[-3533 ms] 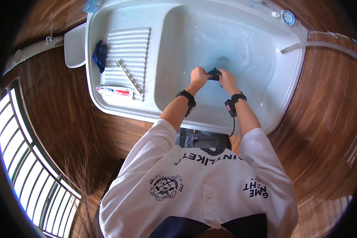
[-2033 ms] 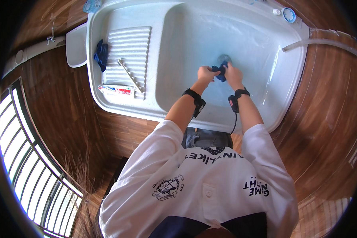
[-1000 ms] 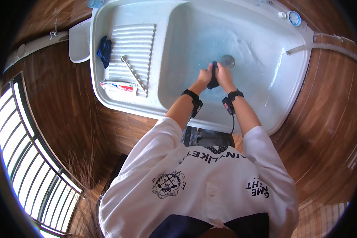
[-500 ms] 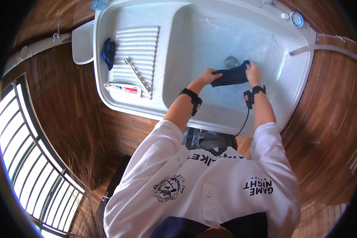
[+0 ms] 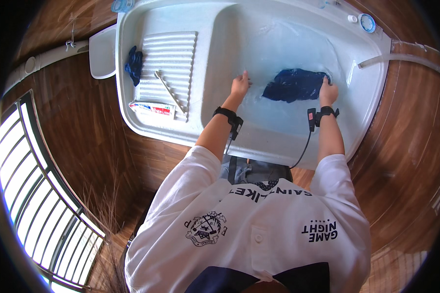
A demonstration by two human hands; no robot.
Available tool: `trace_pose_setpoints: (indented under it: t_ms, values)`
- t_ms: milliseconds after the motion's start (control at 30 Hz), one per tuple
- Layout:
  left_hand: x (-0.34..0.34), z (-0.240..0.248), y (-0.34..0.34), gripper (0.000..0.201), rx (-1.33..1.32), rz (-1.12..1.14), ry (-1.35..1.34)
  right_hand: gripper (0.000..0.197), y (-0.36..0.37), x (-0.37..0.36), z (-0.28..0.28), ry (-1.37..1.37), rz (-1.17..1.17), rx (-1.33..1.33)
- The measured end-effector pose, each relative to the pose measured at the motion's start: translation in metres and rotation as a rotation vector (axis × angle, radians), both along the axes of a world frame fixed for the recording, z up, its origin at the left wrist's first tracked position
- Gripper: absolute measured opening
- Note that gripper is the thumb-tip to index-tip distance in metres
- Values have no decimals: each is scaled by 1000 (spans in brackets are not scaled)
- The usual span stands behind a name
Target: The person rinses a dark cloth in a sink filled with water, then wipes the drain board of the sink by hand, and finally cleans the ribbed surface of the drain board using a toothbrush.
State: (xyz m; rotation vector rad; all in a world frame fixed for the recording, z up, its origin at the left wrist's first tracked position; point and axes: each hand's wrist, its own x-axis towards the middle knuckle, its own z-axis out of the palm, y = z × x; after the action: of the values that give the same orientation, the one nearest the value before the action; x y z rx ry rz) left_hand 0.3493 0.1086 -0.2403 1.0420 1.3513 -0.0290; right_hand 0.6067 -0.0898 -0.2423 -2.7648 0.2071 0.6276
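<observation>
A dark blue cloth (image 5: 295, 85) lies spread out in the water of the white basin (image 5: 220, 63), wet and nearly flat. My right hand (image 5: 328, 93) is closed on its right end. To the left of the cloth, apart from it, my left hand (image 5: 240, 85) hangs over the basin with its thumb raised and nothing held. Its fingers look loosely apart. Both wrists wear black straps with small devices. The drain fitting is hidden beneath the cloth.
On the left stands a ribbed washboard (image 5: 168, 58) with a slim pale brush (image 5: 169, 93) and a white, red and blue tube (image 5: 152, 110). A bunched dark blue cloth (image 5: 133, 66) lies beside it. A pale hose (image 5: 401, 57) and a round blue-rimmed object (image 5: 366, 23) are at the right.
The left hand has let go of the cloth and moved left. The cloth, previously stretched between both hands, now spreads in the water; the right hand moved slightly right, still gripping it.
</observation>
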Motion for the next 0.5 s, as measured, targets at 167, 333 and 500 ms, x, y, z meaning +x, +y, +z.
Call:
trace_pose_setpoints:
  t_ms: [167,333,500]
  values:
    - [8,-2,-17,55,-180,-47,53,69,22,-47,-24,-91,112,295]
    - [46,16,-44,62,-432,263,-54,37,44,-122,-29,379,689,331]
    - [32,-4,-39,55,-462,475,-238,42,83,-172,73,475,567,579]
